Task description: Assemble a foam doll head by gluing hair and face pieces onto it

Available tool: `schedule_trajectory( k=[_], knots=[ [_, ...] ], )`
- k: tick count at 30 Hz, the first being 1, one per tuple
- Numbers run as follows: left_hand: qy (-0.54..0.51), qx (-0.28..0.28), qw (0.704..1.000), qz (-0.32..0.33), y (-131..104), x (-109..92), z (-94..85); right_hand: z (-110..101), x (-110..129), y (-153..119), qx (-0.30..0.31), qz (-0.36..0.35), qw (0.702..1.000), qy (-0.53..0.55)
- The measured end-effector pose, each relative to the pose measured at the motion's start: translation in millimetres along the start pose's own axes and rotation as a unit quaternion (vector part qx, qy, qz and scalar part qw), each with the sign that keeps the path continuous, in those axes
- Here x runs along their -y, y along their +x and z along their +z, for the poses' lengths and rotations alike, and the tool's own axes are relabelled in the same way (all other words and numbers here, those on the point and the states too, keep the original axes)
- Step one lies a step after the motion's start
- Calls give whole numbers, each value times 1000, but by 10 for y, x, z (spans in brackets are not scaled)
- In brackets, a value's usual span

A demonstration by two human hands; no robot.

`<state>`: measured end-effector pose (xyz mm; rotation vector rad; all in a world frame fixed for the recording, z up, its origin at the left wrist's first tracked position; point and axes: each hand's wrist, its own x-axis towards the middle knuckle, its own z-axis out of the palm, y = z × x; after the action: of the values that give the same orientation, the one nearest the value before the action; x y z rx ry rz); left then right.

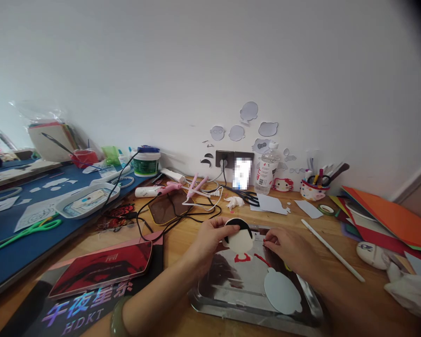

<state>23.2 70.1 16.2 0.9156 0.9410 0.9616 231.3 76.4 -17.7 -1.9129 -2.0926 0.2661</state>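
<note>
Paper face (239, 238) pinched between left hand (210, 238) fingers.

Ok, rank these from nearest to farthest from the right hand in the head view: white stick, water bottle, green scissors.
From the right hand:
1. White stick, just to its right on the table.
2. Water bottle, behind it by the wall.
3. Green scissors, far left on the blue mat.

Tray (210, 306) before paper head (239, 238), bottle (266, 173) behind, scissors (31, 230) far left
</note>
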Motion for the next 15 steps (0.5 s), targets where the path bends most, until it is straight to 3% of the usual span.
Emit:
schedule_trajectory(
  k=[9, 15],
  knots=[
    [7, -1, 1000, 0, -6, 3, 12, -10, 39, -25, -10, -11, 1000, 21],
    [0, -8, 1000, -11, -16, 10, 32, -148, 179, -32, -2, -40, 991, 125]
  ],
)
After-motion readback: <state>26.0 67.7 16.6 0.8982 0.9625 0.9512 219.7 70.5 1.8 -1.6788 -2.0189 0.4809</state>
